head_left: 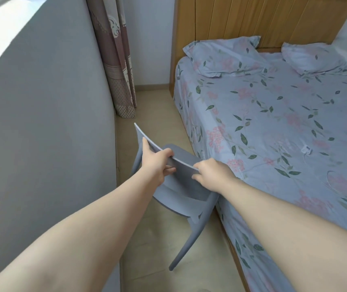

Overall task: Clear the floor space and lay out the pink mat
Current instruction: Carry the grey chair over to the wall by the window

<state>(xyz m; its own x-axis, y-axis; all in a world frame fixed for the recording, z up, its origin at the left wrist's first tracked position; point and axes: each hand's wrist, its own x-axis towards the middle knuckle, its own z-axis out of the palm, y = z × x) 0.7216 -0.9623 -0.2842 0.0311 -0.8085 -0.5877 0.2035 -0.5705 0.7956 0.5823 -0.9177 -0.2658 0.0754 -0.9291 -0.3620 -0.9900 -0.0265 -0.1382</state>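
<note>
Grip: left hand (155, 165) and right hand (211, 175) curl round the backrest of the grey plastic chair (181, 197) | step: clearing floor | advice: lift level, legs clear of floral-sheeted bed (273, 123).

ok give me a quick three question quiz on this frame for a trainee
1. True or false: the left hand and the right hand both grip the backrest of the grey chair.
2. The chair is between: A) the bed and the wall; B) two desks; C) a door and a sofa.
3. How many pillows lie on the bed?
Key: 1 true; 2 A; 3 two.
</note>
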